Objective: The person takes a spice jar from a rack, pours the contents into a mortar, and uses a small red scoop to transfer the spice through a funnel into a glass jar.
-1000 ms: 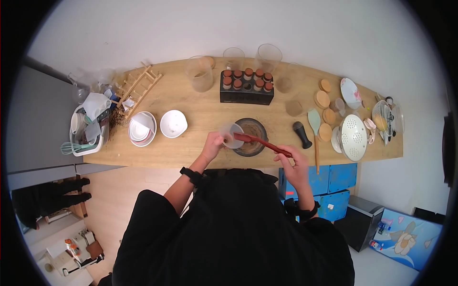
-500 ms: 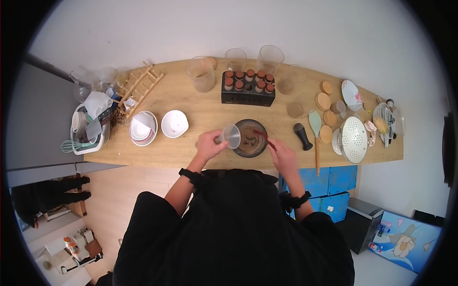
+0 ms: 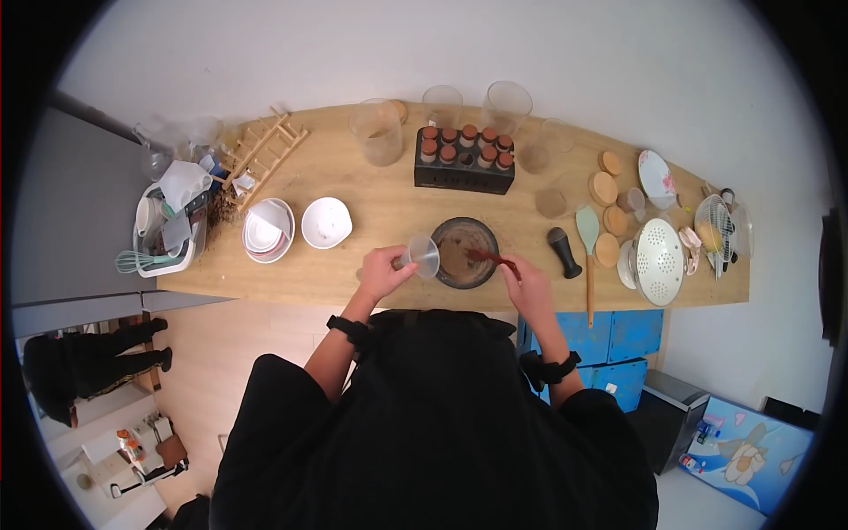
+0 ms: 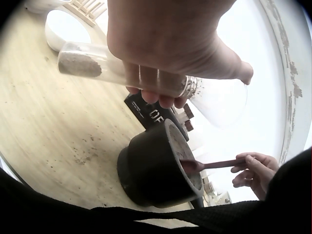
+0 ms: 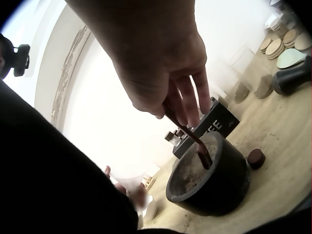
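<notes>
My left hand [image 3: 384, 272] grips a clear glass tube [image 4: 80, 66] lying nearly level, with pale brown powder in its far end. At the tube's mouth sits a clear plastic funnel [image 4: 222, 100], left of a dark stone mortar [image 4: 151, 165]; my thumb reaches along it. My right hand [image 3: 528, 287] pinches the handle of a dark red spoon [image 4: 222, 164]. The spoon's bowl is down inside the mortar, among brown powder [image 5: 195, 173]. A dark brown cap [image 5: 256, 159] lies on the table beside the mortar.
Behind the mortar stands a black rack [image 3: 464, 178] of capped vials, with glass jars [image 3: 377, 132] around it. White bowls [image 3: 327, 223] are to the left. A black pestle [image 3: 564, 253], a green spatula [image 3: 587, 230], wooden lids and a white colander [image 3: 659, 262] are at the right.
The spoon has gone from the funnel's mouth down into the mortar, then shifted toward its middle. My left hand and the funnel have drawn slightly left, away from the mortar.
</notes>
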Motion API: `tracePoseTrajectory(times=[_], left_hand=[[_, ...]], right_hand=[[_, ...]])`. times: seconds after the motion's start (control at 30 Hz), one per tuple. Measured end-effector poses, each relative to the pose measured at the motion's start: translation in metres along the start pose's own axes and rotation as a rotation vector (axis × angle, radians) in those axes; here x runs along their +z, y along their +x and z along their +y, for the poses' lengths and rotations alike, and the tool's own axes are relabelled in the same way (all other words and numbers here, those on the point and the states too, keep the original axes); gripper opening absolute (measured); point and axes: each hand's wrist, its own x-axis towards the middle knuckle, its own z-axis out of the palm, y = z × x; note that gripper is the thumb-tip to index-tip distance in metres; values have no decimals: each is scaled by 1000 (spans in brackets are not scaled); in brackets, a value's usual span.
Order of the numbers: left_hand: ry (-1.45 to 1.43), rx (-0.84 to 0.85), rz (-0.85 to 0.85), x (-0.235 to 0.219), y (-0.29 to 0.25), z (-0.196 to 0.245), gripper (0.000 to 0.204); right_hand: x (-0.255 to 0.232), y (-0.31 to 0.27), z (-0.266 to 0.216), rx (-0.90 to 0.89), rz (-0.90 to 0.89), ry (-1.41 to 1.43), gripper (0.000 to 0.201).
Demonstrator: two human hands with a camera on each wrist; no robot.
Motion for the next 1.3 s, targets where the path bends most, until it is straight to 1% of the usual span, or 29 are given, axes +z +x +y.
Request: tracePoseTrajectory(times=[0.03, 0.07, 0.13, 0.17, 0.23, 0.27, 0.33, 0.5, 0.6, 0.67, 0.7, 0.73, 0.77, 0.8, 0.83, 0.87, 0.9, 0.93, 0.97, 1.0, 1.03, 1.07, 1.13, 1.17, 1.2, 1.27, 1.3], left_hand=[[-34, -17, -1, 0, 0, -1, 35], [-68, -33, -1, 1, 0, -1, 36], [-59, -38, -10, 0, -2, 0, 35], [-50, -43, -17, 0, -3, 0, 35], [-43, -49, -12, 0, -3, 0, 36], [-38, -54, -9, 1, -3, 0, 36], [-23, -62, -19, 1, -3, 0, 36], [-9, -80, -30, 1, -3, 2, 37], [45, -106, -61, 7, -2, -2, 37], [-32, -103, -58, 12, 0, -4, 38], [-31, -102, -56, 16, 2, -6, 38], [-126, -17, -35, 20, 6, -7, 39], [-222, 68, -14, 24, 8, -8, 40], [-222, 68, -14, 27, 10, -3, 40], [-342, 124, -21, 28, 13, 5, 45], [-461, 180, -28, 28, 14, 13, 50], [-461, 181, -27, 27, 15, 20, 50], [-531, 187, -31, 25, 17, 26, 56], [-600, 192, -35, 23, 17, 30, 62], [-599, 191, -31, 22, 16, 30, 62], [-630, 155, -82, 21, 15, 30, 66], [-661, 120, -134, 19, 14, 30, 71], [-710, 91, -156, 18, 11, 37, 71], [-761, 61, -178, 18, 9, 39, 70], [-761, 58, -172, 18, 8, 37, 70], [-586, 92, -182, 21, 8, 30, 79], [-586, 92, -179, 24, 8, 29, 79]], right_hand=[[0, -3, 5, 119, -14, 27, 18], [6, -7, 15, 122, -13, 28, 18], [20, -12, 32, 444, 4, 515, 21], [21, -14, 37, 443, 1, 516, 21], [21, -16, 39, 691, 14, 756, 22], [20, -17, 40, 691, 14, 756, 22], [19, -20, 42, 748, -42, 805, 25], [13, -27, 48, 777, -8, 939, 27], [-5, -30, 44, 745, 15, 962, 27], [-21, -28, 30, 718, 28, 955, 27], [-29, -26, 19, 649, 24, 914, 25], [-37, -23, 6, 582, 19, 874, 24], [-42, -20, -9, 581, 19, 874, 24], [-44, -17, -28, 432, -31, 719, 22], [-47, -14, -44, 283, -79, 563, 20], [-51, -12, -57, 282, -78, 562, 20], [-56, -12, -69, 175, -86, 491, 21], [-60, -10, -77, 66, -95, 419, 23], [-65, -9, -80, 63, -97, 420, 23], [-69, -8, -82, 19, -68, 356, 23], [-72, -8, -83, -24, -40, 293, 23], [-73, -8, -83, -26, -42, 294, 23], [-76, -7, -83, -115, -62, 237, 23], [-78, -6, -84, -118, -66, 238, 23], [-81, -4, -86, -138, -82, 220, 24], [-84, -4, -86, -159, -98, 202, 25], [-86, -4, -85, -126, -95, 204, 24]])
